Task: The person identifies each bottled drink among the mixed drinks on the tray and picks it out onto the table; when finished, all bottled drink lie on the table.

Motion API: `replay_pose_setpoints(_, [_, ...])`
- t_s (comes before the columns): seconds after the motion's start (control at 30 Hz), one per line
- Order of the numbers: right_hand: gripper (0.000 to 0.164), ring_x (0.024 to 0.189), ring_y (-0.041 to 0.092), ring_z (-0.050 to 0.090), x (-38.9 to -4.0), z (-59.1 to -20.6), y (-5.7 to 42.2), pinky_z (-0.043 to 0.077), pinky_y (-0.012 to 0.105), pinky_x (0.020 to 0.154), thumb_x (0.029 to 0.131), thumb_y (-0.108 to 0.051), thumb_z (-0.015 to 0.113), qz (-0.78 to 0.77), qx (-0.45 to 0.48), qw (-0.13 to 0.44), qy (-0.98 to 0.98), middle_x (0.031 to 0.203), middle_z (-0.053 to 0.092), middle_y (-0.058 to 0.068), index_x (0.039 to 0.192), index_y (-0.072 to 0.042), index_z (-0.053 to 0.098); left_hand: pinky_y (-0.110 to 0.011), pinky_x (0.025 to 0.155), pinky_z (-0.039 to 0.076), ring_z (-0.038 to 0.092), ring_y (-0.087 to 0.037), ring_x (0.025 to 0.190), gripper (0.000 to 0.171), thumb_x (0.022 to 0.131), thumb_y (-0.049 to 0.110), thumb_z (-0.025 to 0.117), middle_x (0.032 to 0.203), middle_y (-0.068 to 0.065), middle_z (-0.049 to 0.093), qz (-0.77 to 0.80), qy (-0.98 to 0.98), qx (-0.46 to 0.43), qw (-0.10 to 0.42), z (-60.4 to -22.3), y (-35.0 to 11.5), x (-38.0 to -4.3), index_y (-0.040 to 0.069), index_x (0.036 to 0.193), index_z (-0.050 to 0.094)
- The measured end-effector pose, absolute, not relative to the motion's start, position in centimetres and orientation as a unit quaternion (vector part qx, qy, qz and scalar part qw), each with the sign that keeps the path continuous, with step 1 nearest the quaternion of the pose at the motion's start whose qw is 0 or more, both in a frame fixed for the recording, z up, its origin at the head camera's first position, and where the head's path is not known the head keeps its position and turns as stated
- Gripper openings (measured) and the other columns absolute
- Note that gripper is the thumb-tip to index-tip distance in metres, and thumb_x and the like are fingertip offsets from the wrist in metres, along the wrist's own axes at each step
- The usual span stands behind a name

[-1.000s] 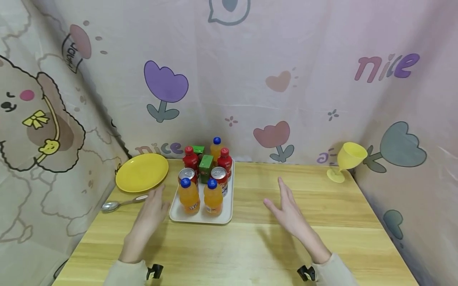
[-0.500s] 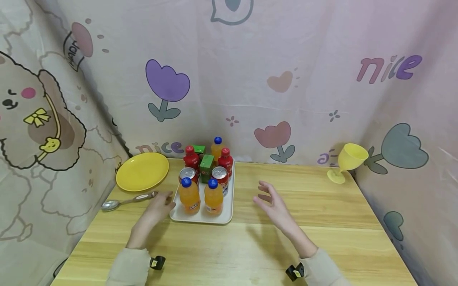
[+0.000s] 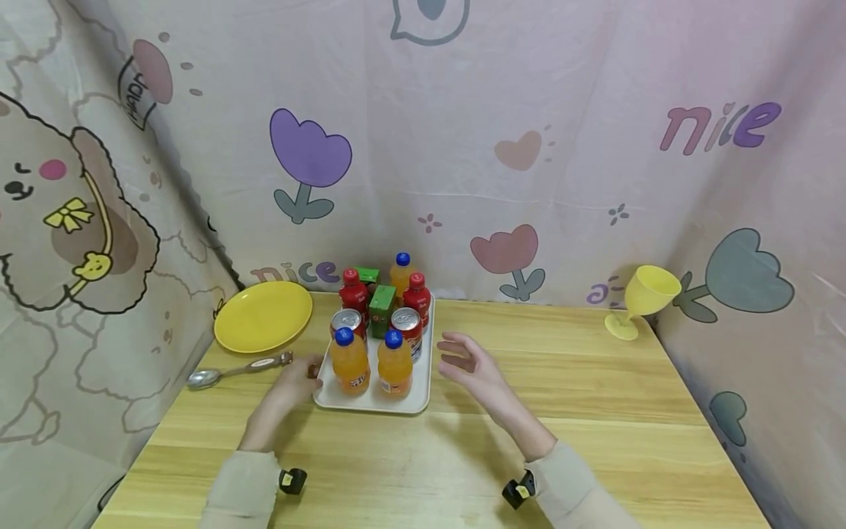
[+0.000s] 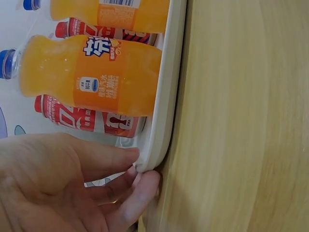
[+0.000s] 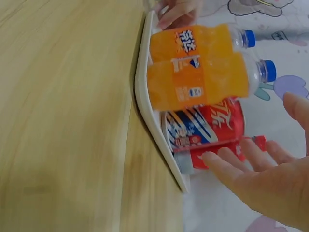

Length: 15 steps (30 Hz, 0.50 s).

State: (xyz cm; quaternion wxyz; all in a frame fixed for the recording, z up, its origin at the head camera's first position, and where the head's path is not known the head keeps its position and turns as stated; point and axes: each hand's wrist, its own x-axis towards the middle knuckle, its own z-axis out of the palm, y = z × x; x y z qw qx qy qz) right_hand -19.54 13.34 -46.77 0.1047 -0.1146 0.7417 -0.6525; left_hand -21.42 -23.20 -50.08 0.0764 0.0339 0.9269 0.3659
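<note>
A white tray (image 3: 370, 406) stands on the wooden table, loaded with drinks. Two orange soda bottles (image 3: 350, 365) with blue caps are at its front, two red cans (image 3: 407, 325) behind them. Farther back are red bottles (image 3: 416, 295), green cartons (image 3: 381, 310) and another orange bottle (image 3: 400, 278). At the tray's left side, my left hand (image 3: 291, 383) pinches the rim (image 4: 159, 130), thumb on top and fingers underneath in the left wrist view. My right hand (image 3: 477, 373) is just off the tray's right side, fingers spread and slightly bent, holding nothing.
A yellow plate (image 3: 263, 317) lies at the back left, with a spoon (image 3: 238, 372) in front of it, close to my left hand. At the far right back stands a yellow goblet (image 3: 648, 292). A patterned curtain (image 3: 423, 147) rises behind the table.
My right hand has moved left toward the tray's right side. My left hand has shifted right from beside the spoon and taken hold of the tray's left rim. The tray has stayed put.
</note>
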Motion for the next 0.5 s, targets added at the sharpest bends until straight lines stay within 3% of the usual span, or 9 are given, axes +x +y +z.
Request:
replay_pose_setpoints(0.13, [0.059,0.144,0.051,0.049,-20.1,-47.0,12.0,0.052,0.049,0.116,0.101,-0.012,0.069,-0.667,-0.13,0.126,0.723,0.157,0.052,0.023,0.155,-0.012,0.047,-0.042,0.084,0.056,0.062,-0.033,0.095,0.063,0.076,-0.013,0.063,0.104,-0.026,0.067,0.381,0.921,0.031,0.074,-50.1,-23.4,-21.5,-0.019,0.138,0.054])
replay_pose_setpoints(0.27, [0.061,0.144,0.049,0.049,-20.5,-47.4,10.9,0.049,0.051,0.118,0.1,-0.012,0.07,-0.665,-0.145,0.126,0.721,0.158,0.051,0.023,0.156,-0.008,0.046,-0.047,0.086,0.059,0.064,-0.035,0.098,0.064,0.076,-0.015,0.064,0.108,-0.029,0.067,0.386,0.919,0.024,0.074,-50.3,-23.4,-21.5,-0.018,0.139,0.053])
replay_pose_setpoints(0.5, [0.061,0.146,0.042,0.05,-20.8,-47.7,9.2,0.034,0.061,0.126,0.098,-0.01,0.072,-0.676,-0.151,0.117,0.712,0.155,0.055,0.018,0.154,-0.006,0.048,-0.031,0.063,0.058,0.06,-0.026,0.085,0.062,0.081,-0.017,0.062,0.097,-0.021,0.06,0.419,0.903,-0.013,0.097,-50.5,-23.2,-21.4,-0.017,0.142,0.05])
